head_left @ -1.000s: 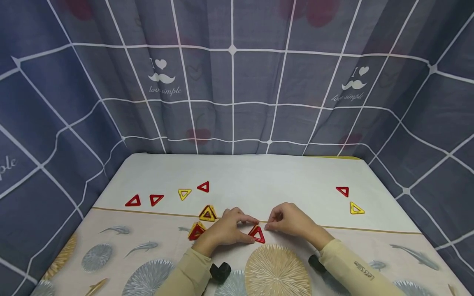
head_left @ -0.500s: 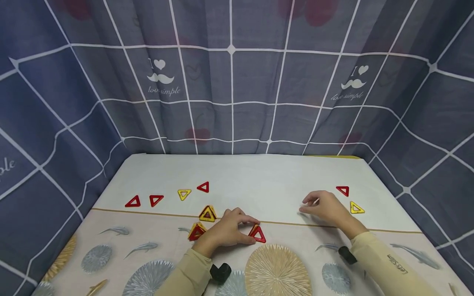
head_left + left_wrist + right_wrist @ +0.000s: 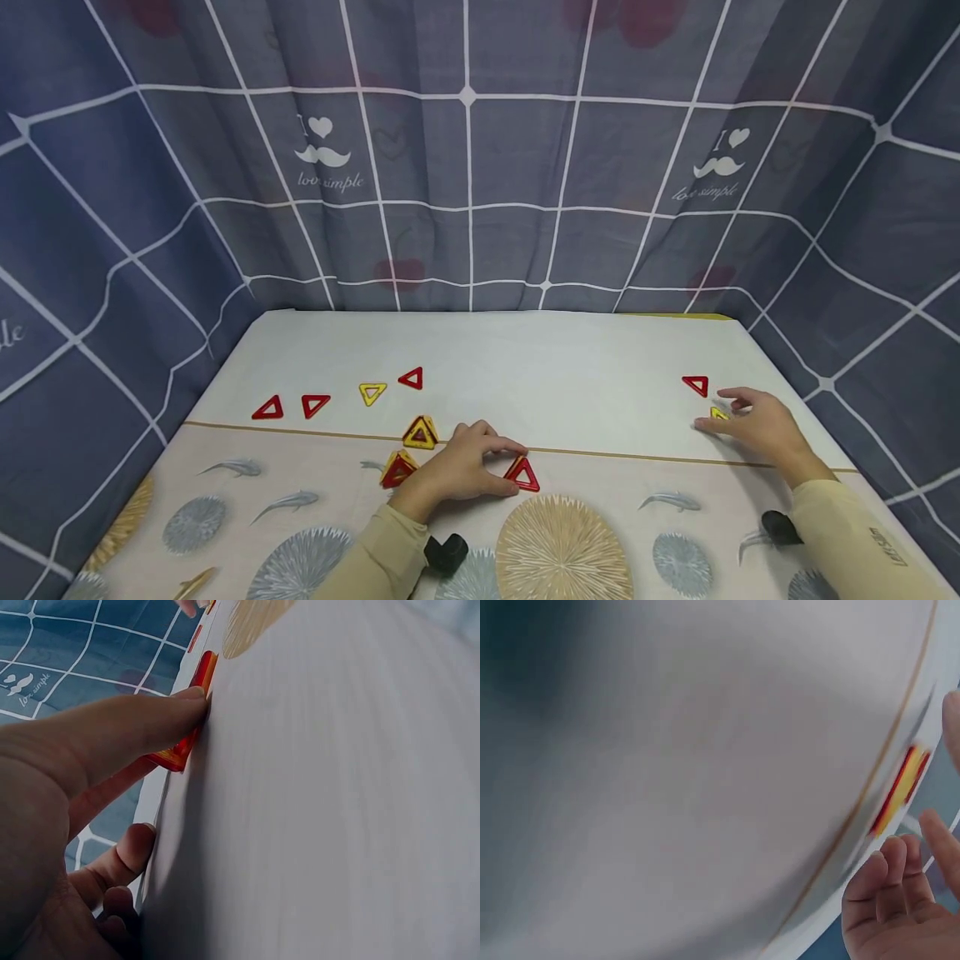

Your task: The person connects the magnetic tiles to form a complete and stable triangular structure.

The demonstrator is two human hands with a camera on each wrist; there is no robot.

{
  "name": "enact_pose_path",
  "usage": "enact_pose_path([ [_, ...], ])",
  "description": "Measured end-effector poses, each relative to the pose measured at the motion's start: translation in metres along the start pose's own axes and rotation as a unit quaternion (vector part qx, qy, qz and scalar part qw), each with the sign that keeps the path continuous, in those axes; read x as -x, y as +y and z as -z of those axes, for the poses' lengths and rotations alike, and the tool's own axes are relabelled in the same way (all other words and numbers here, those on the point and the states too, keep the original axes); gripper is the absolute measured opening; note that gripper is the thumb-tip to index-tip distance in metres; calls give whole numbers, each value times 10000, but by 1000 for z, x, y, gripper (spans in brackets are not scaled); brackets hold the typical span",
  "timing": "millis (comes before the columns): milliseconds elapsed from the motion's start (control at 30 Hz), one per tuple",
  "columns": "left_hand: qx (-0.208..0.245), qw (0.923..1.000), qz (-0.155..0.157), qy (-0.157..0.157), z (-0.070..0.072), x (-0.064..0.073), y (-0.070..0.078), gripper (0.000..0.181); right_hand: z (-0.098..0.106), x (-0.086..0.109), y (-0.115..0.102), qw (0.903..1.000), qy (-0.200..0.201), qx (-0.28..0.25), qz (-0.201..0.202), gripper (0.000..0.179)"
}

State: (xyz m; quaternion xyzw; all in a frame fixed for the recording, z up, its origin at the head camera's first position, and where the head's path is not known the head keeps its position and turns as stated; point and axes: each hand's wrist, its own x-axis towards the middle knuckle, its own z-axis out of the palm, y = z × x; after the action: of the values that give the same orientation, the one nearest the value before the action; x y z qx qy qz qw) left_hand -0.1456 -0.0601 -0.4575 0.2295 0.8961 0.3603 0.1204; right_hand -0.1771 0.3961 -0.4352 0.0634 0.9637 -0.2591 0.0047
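Note:
My left hand (image 3: pixel 459 468) pinches a red triangular magnetic tile piece (image 3: pixel 523 475) standing on the cloth between thumb and index finger. In the left wrist view the thumb presses the side of this red tile piece (image 3: pixel 203 671), and an orange edge shows at its bottom. My right hand (image 3: pixel 767 427) is over the right side of the white sheet, thumb and fingers apart around a yellow triangle tile (image 3: pixel 717 413), which is partly hidden. Just beyond lies a red triangle tile (image 3: pixel 697 386). In the right wrist view a blurred yellow-and-red piece (image 3: pixel 900 791) appears beyond the parted fingers.
Two small pyramids stand left of my left hand, a yellow pyramid (image 3: pixel 420 432) and a red-and-yellow pyramid (image 3: pixel 398 469). Farther left on the white sheet (image 3: pixel 555 375) lie several flat tiles, including a yellow triangle (image 3: pixel 372 393). A checked curtain (image 3: pixel 525 158) encloses the table.
My right hand has moved from beside the red tile piece across to the yellow tile at the right. My left hand has stayed in place, holding its piece.

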Motion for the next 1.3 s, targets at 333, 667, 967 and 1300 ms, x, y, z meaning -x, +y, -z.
enact_pose_path([
  [333,74,10000,-20,-4,1,1,1,47,9,3,26,9987,-314,-68,-393,108],
  [667,59,10000,-45,-8,1,1,1,47,7,3,23,9997,-205,49,-155,93],
  [967,55,10000,9,-13,1,1,1,47,5,3,19,9991,-19,71,-410,84],
  [1300,23,10000,55,-9,-1,1,0,47,3,3,13,9984,-64,-52,-560,78],
])
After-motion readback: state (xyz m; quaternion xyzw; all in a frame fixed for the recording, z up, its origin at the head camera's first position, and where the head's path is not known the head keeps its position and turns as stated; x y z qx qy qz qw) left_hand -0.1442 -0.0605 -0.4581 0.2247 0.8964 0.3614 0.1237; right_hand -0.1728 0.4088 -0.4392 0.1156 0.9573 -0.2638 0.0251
